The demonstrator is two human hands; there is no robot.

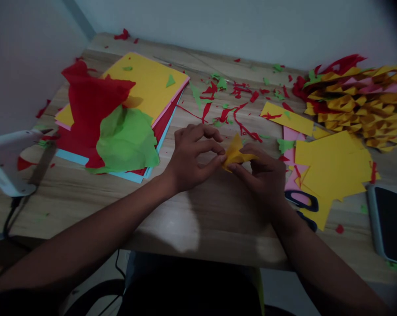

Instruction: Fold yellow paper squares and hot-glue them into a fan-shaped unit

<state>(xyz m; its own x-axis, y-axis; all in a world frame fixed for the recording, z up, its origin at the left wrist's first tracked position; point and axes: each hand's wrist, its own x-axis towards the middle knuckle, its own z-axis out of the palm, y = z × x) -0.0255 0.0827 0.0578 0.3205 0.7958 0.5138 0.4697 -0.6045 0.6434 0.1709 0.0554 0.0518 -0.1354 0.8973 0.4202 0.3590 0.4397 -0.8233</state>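
A small folded yellow paper piece (235,152) is held just above the wooden table (192,219) between both my hands. My left hand (192,159) pinches its left edge with thumb and fingertips, the other fingers curled. My right hand (263,176) grips its right side from below, fingers closed on it. The paper is creased and partly hidden by my fingers.
A stack of coloured sheets (149,85) with crumpled red (89,103) and green (126,140) paper lies left. Yellow sheets (333,166), scissors (302,199), a phone (391,224) and a pile of folded yellow pieces (356,103) lie right. A glue gun (7,151) stands far left. Red and green scraps litter the back.
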